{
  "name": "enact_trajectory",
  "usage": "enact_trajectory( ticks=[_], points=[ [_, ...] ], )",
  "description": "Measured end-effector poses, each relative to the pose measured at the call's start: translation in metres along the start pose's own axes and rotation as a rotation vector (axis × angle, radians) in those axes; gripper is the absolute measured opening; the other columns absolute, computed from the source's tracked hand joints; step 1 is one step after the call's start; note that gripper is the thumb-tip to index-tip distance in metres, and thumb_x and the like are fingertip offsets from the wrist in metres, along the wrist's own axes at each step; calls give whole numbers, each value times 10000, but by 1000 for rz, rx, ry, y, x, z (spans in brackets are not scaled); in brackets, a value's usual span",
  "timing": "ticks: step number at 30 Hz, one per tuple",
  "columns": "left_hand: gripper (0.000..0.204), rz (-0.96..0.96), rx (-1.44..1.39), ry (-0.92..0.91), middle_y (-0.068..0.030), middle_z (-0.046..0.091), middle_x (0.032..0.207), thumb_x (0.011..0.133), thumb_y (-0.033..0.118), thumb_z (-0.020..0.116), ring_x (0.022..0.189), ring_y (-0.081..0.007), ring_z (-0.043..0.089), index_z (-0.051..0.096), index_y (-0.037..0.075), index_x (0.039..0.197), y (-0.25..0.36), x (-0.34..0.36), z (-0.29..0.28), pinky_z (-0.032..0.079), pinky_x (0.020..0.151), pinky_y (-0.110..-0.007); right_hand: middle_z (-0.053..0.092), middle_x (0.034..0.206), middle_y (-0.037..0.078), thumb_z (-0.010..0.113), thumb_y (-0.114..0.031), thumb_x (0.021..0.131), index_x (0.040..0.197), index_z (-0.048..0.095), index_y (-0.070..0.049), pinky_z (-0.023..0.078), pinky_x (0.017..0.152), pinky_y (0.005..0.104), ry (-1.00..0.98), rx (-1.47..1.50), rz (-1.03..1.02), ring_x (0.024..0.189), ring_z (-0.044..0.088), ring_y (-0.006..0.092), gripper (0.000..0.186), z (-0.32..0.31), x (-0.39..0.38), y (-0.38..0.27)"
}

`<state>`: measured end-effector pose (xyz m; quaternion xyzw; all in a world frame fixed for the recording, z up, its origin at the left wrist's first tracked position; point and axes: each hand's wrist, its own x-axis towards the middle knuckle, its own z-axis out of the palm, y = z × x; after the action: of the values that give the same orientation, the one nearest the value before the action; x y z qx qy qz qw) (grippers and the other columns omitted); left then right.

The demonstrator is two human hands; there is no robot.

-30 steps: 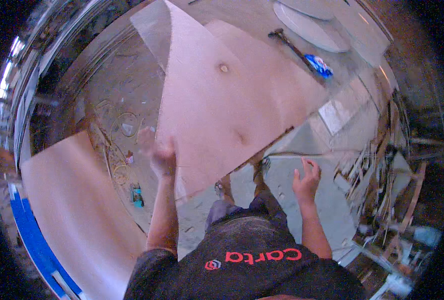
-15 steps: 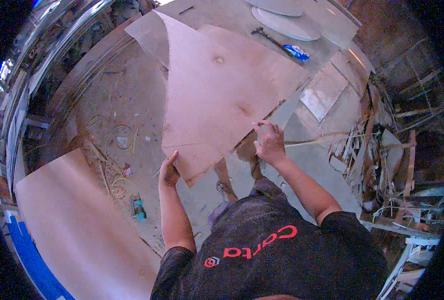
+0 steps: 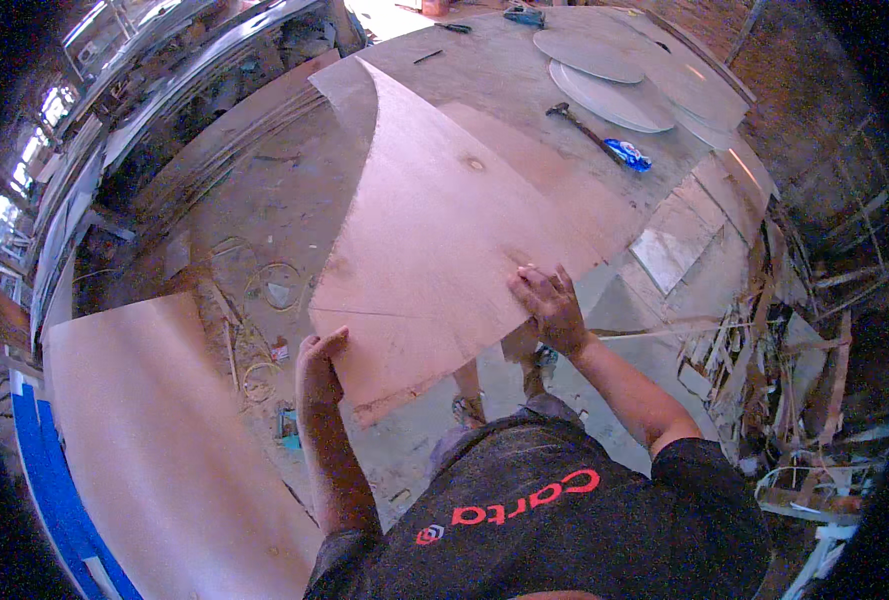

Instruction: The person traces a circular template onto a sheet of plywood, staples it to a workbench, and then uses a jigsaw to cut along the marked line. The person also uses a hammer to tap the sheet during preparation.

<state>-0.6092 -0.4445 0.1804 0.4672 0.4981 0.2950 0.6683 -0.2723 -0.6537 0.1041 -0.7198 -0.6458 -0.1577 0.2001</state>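
A thin plywood sheet [image 3: 434, 230] with a curved left edge and two knots slants across the space before me, its far end reaching a table. My left hand [image 3: 321, 362] is closed on the sheet's left edge near its close corner, thumb on the upper face. On the sheet's near right edge lies my right hand [image 3: 552, 308], fingers over the top face and the rest hidden by the hand itself. Beyond the sheet, a hammer [image 3: 584, 130] rests beside a small blue-and-white packet [image 3: 628, 154].
Oval pale boards [image 3: 609, 95] lie stacked at the far right. Another large plywood sheet [image 3: 154, 430] stands at the lower left next to a blue strip [image 3: 49, 470]. Wood scraps [image 3: 734, 360] heap up on the right. Offcuts and loops of strapping [image 3: 279, 285] litter the floor at left.
My right hand has come from the sheet's edge onto its upper face and gripped it. The sheet's near end has swung slightly to the left; my view has shifted too.
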Motion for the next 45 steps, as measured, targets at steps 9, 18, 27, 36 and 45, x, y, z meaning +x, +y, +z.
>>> enact_trajectory(
  ticks=[9,18,27,36,45],
  points=[
    [642,280,-588,-497,-167,636,1283,1008,546,379,1100,-345,651,567,17,1319,74,-14,-8,523,911,-486,694,1164,139,688,-164,795,1222,673,-85,547,925,443,261,249,-75,1056,678,359,434,-82,91,3],
    [659,-143,-307,-238,-140,624,1292,915,564,589,1167,-313,609,560,56,1333,-78,19,19,483,946,-486,693,1158,127,706,-244,919,1218,646,6,534,890,400,640,767,617,1022,671,280,394,-190,182,34],
    [964,-529,-316,-194,-161,517,1419,809,771,588,1292,-326,500,445,66,1452,-142,-1,121,387,1032,-559,516,1447,154,523,-365,1001,1438,464,-26,356,1125,523,533,1666,1065,1321,483,358,555,-115,109,166],
    [453,-375,-205,-3,-98,696,988,861,337,766,846,-225,664,667,-20,1123,-161,10,86,547,728,-389,513,1459,124,545,-356,979,1440,467,-61,350,1120,536,736,1752,1504,1328,474,362,553,-5,11,118],
    [353,-105,165,23,-56,713,914,875,281,756,821,-138,628,701,-32,1027,-150,9,99,512,762,-316,504,1464,128,557,-358,979,1447,456,-67,328,1121,565,801,1875,1611,1346,450,359,561,34,-51,140]
  ],
)
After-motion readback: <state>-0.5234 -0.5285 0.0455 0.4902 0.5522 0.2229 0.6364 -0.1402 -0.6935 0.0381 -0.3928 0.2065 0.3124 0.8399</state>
